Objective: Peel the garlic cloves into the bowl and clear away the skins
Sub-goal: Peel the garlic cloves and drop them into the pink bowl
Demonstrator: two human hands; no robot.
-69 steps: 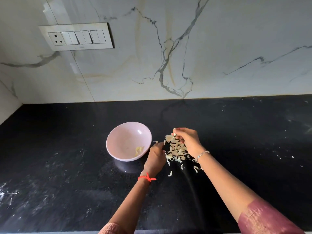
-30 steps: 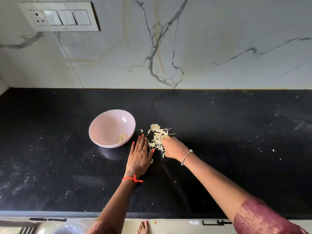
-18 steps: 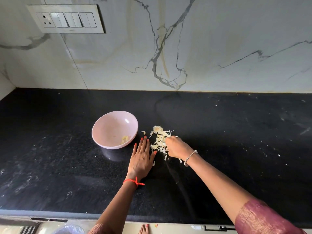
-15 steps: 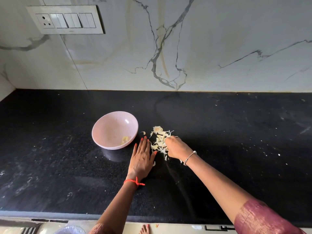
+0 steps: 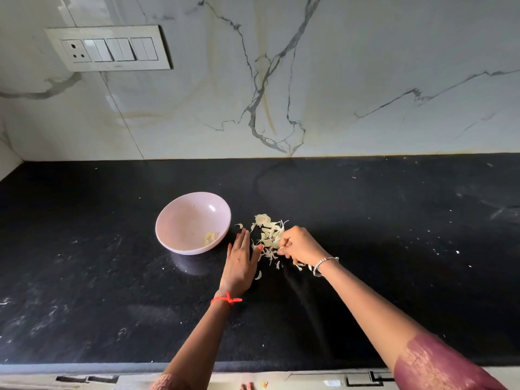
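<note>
Head view. A pink bowl [image 5: 193, 223] stands on the black desk [image 5: 394, 235], left of centre. A few peeled garlic cloves [image 5: 209, 238] lie at the bottom of the bowl, on its near right side.

A loose pile of garlic skins [image 5: 267, 235] lies on the desk just right of the bowl, apart from its rim. The pile sits between the two hands. One separate curl of skin [image 5: 239, 226] lies between the bowl and the pile. A further stray piece [image 5: 258, 275] lies nearer the desk edge, beside the left thumb.

The left hand [image 5: 240, 264] rests flat, palm down, on the desk, fingers extended and held together, pointing away from the person. Its fingertips reach the left edge of the pile; its thumb touches the lower skins. It grips nothing. A red thread [image 5: 226, 299] circles the left wrist.

The right hand [image 5: 301, 247] is at the right edge of the pile, fingers curled inward to a narrow closure against the skins. Whether it pinches any skins cannot be determined. Some skins show beneath its wrist. A silver bracelet [image 5: 323, 263] circles the right wrist.

A switch panel [image 5: 109, 48] is mounted on the marble wall [image 5: 337, 80] behind the desk.
</note>
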